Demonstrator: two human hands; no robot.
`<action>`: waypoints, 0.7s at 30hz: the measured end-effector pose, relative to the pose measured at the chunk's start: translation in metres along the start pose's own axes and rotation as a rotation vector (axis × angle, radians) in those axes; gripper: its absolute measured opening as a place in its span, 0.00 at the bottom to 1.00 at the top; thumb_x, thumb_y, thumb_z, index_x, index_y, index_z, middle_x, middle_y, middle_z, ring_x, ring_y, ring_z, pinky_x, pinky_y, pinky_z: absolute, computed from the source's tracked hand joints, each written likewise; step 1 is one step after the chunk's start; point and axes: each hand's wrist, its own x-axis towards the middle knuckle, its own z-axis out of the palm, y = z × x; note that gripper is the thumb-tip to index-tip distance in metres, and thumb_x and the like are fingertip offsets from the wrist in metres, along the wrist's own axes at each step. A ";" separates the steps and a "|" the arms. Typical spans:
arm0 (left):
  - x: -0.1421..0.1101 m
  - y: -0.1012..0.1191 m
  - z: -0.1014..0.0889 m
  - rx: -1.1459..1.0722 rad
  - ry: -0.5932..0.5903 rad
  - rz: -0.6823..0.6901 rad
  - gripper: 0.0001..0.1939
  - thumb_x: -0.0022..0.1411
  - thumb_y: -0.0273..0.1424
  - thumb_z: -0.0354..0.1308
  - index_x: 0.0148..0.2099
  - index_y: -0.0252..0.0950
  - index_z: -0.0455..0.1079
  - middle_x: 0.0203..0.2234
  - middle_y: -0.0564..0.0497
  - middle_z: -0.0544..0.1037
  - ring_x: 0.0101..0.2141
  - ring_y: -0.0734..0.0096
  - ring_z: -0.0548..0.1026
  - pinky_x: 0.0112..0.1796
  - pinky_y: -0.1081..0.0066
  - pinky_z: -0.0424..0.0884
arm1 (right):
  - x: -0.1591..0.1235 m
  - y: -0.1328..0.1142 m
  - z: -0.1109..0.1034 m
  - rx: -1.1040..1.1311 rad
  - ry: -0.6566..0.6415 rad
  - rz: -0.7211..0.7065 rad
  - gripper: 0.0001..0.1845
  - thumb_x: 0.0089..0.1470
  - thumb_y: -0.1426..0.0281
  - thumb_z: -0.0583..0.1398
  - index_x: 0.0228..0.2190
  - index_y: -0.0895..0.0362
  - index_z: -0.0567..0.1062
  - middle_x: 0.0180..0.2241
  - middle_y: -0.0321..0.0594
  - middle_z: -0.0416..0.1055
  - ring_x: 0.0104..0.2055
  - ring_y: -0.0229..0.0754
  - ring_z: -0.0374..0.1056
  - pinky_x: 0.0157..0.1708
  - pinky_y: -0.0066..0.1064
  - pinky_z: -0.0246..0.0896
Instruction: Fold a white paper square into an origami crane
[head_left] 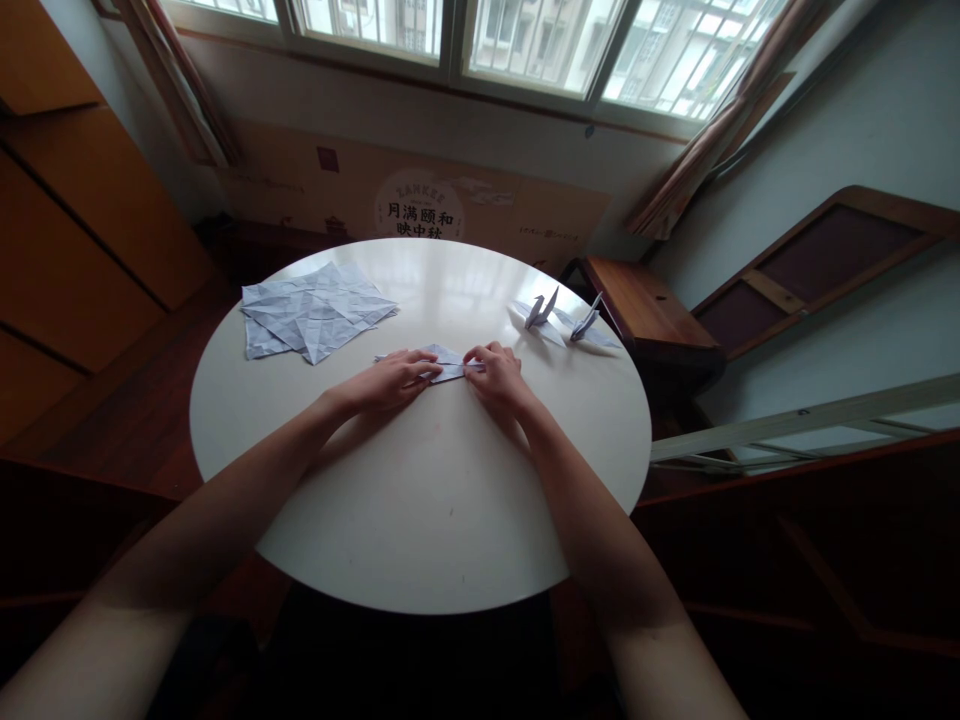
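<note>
Left hand (391,380) and right hand (498,374) are pinching folded paper (450,373), apparently steadying its creases, paper cranes (538,317) standing at two o'clock

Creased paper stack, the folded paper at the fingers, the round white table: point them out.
Creased paper stack (315,305), head view: on its top sheet.
Folded paper (449,372), head view: its exposed middle.
Round white table (424,475), head view: bare top.

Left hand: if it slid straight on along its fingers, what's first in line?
The folded paper, right at the left hand. Past that, probably the right hand; relative heights are unclear from this view.
</note>
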 end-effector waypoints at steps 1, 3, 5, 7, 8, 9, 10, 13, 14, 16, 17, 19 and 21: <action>0.000 -0.001 0.001 -0.003 0.007 -0.001 0.21 0.78 0.38 0.48 0.66 0.44 0.72 0.65 0.42 0.71 0.62 0.50 0.71 0.62 0.51 0.68 | 0.000 0.000 0.000 0.000 0.005 -0.002 0.13 0.63 0.64 0.60 0.46 0.50 0.81 0.49 0.47 0.72 0.56 0.55 0.64 0.60 0.48 0.55; 0.000 -0.002 0.002 -0.007 0.020 0.001 0.21 0.78 0.38 0.48 0.66 0.44 0.72 0.64 0.43 0.72 0.61 0.51 0.72 0.62 0.52 0.68 | 0.000 0.001 0.001 0.000 0.009 -0.007 0.13 0.63 0.64 0.60 0.46 0.50 0.81 0.49 0.47 0.72 0.56 0.55 0.64 0.60 0.49 0.55; 0.000 -0.003 0.003 -0.007 0.021 0.007 0.21 0.78 0.38 0.48 0.66 0.44 0.72 0.65 0.42 0.72 0.61 0.51 0.72 0.62 0.53 0.68 | 0.001 0.001 0.002 0.000 0.009 -0.008 0.13 0.63 0.64 0.60 0.46 0.50 0.81 0.49 0.47 0.72 0.56 0.55 0.64 0.60 0.49 0.56; 0.000 -0.004 0.003 -0.004 0.018 0.009 0.22 0.78 0.38 0.48 0.66 0.44 0.72 0.65 0.43 0.71 0.61 0.51 0.72 0.62 0.53 0.67 | 0.001 0.001 0.002 -0.004 0.010 -0.007 0.14 0.63 0.64 0.60 0.46 0.50 0.81 0.49 0.48 0.72 0.55 0.55 0.64 0.59 0.49 0.56; 0.000 -0.004 0.003 -0.001 0.016 0.009 0.22 0.78 0.39 0.48 0.66 0.44 0.72 0.65 0.43 0.71 0.61 0.51 0.72 0.62 0.53 0.67 | 0.001 0.001 0.002 -0.006 0.012 -0.006 0.14 0.63 0.64 0.60 0.46 0.51 0.81 0.49 0.48 0.72 0.55 0.55 0.64 0.59 0.49 0.56; 0.001 -0.004 0.003 0.002 0.015 0.008 0.22 0.78 0.39 0.48 0.66 0.44 0.72 0.64 0.43 0.71 0.61 0.51 0.72 0.62 0.53 0.67 | 0.001 0.001 0.002 -0.008 0.015 -0.006 0.14 0.62 0.64 0.60 0.46 0.50 0.81 0.49 0.48 0.72 0.55 0.55 0.64 0.59 0.48 0.56; 0.001 -0.004 0.003 0.005 0.011 0.007 0.22 0.78 0.38 0.48 0.66 0.44 0.72 0.64 0.43 0.71 0.61 0.51 0.72 0.62 0.53 0.67 | 0.001 0.001 0.002 -0.010 0.016 -0.007 0.14 0.62 0.63 0.60 0.47 0.51 0.81 0.49 0.48 0.72 0.55 0.55 0.64 0.59 0.48 0.56; 0.001 -0.002 0.001 0.012 -0.008 0.002 0.22 0.77 0.37 0.48 0.67 0.43 0.71 0.65 0.42 0.71 0.61 0.50 0.71 0.62 0.51 0.67 | 0.001 0.002 0.003 -0.009 0.015 -0.006 0.14 0.62 0.63 0.60 0.47 0.51 0.81 0.49 0.48 0.72 0.55 0.55 0.64 0.59 0.48 0.57; 0.001 -0.001 0.000 0.011 -0.014 0.000 0.22 0.77 0.36 0.48 0.67 0.42 0.71 0.65 0.41 0.70 0.61 0.49 0.71 0.62 0.51 0.67 | 0.001 0.002 0.003 -0.008 0.016 -0.006 0.14 0.62 0.64 0.60 0.47 0.51 0.81 0.49 0.48 0.72 0.55 0.55 0.64 0.59 0.48 0.57; 0.001 0.000 -0.001 0.005 -0.020 -0.005 0.22 0.77 0.36 0.48 0.67 0.41 0.71 0.66 0.40 0.70 0.61 0.48 0.71 0.62 0.49 0.67 | 0.002 0.003 0.003 -0.008 0.019 -0.009 0.14 0.62 0.64 0.60 0.47 0.51 0.81 0.49 0.47 0.72 0.55 0.55 0.64 0.59 0.48 0.57; 0.001 0.000 -0.001 0.001 -0.018 -0.008 0.22 0.76 0.36 0.48 0.66 0.41 0.72 0.65 0.40 0.70 0.62 0.48 0.71 0.62 0.49 0.67 | 0.002 0.003 0.003 -0.008 0.020 -0.011 0.14 0.62 0.64 0.60 0.47 0.51 0.81 0.49 0.47 0.72 0.55 0.55 0.64 0.59 0.48 0.57; 0.001 0.000 -0.001 -0.006 -0.013 -0.011 0.22 0.76 0.36 0.49 0.66 0.42 0.72 0.65 0.41 0.70 0.62 0.48 0.71 0.62 0.49 0.66 | 0.002 0.003 0.003 -0.006 0.016 -0.013 0.14 0.62 0.63 0.60 0.47 0.50 0.81 0.49 0.47 0.72 0.55 0.55 0.64 0.59 0.49 0.57; 0.001 0.000 -0.001 -0.010 -0.011 -0.011 0.21 0.76 0.36 0.49 0.66 0.42 0.72 0.65 0.42 0.71 0.62 0.49 0.71 0.63 0.50 0.66 | 0.002 0.004 0.003 -0.005 0.010 -0.010 0.14 0.62 0.63 0.60 0.47 0.50 0.81 0.49 0.47 0.72 0.56 0.55 0.64 0.59 0.49 0.57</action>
